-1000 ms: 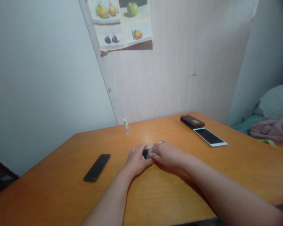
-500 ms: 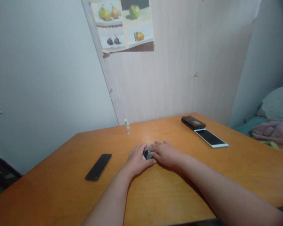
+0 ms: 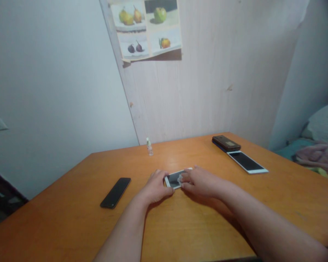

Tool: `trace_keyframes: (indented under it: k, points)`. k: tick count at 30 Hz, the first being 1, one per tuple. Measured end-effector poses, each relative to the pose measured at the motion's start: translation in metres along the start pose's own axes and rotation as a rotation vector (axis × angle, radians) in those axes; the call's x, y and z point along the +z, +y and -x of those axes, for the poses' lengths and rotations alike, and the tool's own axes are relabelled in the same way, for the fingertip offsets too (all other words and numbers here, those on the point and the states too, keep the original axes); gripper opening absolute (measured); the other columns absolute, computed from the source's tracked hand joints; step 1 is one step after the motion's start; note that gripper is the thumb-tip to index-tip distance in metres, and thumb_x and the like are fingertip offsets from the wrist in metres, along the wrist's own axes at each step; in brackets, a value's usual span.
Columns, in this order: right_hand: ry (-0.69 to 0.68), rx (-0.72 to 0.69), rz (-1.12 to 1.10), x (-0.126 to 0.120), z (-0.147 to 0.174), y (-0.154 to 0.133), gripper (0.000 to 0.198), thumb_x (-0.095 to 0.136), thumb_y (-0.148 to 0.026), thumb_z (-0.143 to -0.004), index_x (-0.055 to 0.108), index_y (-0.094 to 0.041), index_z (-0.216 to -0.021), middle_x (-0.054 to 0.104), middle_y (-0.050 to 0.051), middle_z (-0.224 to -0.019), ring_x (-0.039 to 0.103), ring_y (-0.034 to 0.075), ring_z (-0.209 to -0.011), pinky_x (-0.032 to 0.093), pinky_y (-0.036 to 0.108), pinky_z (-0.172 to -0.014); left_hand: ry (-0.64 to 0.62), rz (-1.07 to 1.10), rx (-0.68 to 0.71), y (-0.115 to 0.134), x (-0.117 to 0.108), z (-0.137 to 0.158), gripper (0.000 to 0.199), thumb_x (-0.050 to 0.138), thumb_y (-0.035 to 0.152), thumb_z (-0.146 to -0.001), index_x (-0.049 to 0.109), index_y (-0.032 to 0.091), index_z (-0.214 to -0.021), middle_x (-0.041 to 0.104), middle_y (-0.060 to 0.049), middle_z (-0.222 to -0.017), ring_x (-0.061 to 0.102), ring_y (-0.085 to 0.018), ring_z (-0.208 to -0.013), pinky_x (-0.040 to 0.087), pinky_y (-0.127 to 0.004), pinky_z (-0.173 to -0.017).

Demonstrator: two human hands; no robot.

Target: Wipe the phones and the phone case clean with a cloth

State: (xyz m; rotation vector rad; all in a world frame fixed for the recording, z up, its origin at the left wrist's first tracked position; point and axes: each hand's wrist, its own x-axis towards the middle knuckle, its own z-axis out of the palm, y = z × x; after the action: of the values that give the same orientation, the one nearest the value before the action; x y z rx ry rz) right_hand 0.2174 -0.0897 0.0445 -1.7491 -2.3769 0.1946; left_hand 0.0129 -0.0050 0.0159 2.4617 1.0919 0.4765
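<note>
A white smartphone (image 3: 171, 179) with a dark screen lies flat on the table in front of me. My left hand (image 3: 156, 187) grips its left end, thumb on the near edge and fingers on the far edge. Over the right part of the screen is my right hand (image 3: 198, 181), its fingers pressing a small whitish wipe (image 3: 180, 179) onto the glass. Those fingers hide most of the wipe and the phone's right end.
A black phone (image 3: 115, 193) lies to the left. A small clear bottle (image 3: 149, 148) stands upright at the back of the wooden table (image 3: 169, 233). On the right are a white tablet (image 3: 247, 162) and a brown case (image 3: 226, 142), which rests on something blue.
My right hand has moved right with the wipe, away from my left hand, baring more of the phone's screen. The left hand keeps its hold on the left end. The view has shifted slightly.
</note>
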Motion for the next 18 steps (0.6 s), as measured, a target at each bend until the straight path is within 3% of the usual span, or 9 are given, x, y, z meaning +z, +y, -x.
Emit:
trace_keyframes:
  k: [5,8,14,18]
  points:
    - [0.074,0.014,-0.017,0.015,-0.016,-0.007,0.035,0.042,-0.038,-0.097,0.069,-0.025,-0.114,0.069,0.010,-0.120,0.053,0.033,-0.125,0.031,0.056,-0.107,0.036,-0.007,0.035,-0.002,0.003,-0.002,0.035,0.070,0.029,-0.065,0.069,0.024,-0.100,0.061,-0.002,-0.096,0.058,-0.022,-0.094,0.047,-0.028,-0.076]
    - [0.087,0.009,-0.006,0.015,-0.019,-0.010,0.036,0.041,-0.039,-0.098,0.068,-0.023,-0.116,0.067,0.012,-0.124,0.055,0.032,-0.122,0.034,0.053,-0.105,0.056,-0.008,0.041,-0.005,0.006,-0.003,0.037,0.071,0.031,-0.066,0.069,0.024,-0.102,0.061,-0.002,-0.096,0.058,-0.022,-0.094,0.046,-0.028,-0.077]
    - [0.004,-0.042,0.043,0.003,-0.005,-0.009,0.037,0.043,-0.041,-0.096,0.075,-0.023,-0.091,0.074,0.009,-0.101,0.065,0.027,-0.097,0.040,0.040,-0.096,0.044,0.005,0.005,-0.004,0.006,-0.002,0.040,0.072,0.032,-0.065,0.067,0.023,-0.104,0.060,-0.003,-0.100,0.058,-0.021,-0.092,0.047,-0.027,-0.075]
    - [0.039,-0.017,0.007,0.012,-0.013,-0.011,0.038,0.039,-0.040,-0.099,0.073,-0.023,-0.101,0.073,0.009,-0.108,0.062,0.027,-0.106,0.038,0.041,-0.098,0.049,-0.026,0.029,-0.001,0.006,-0.004,0.031,0.071,0.029,-0.065,0.068,0.021,-0.095,0.059,-0.003,-0.093,0.057,-0.020,-0.087,0.045,-0.026,-0.071]
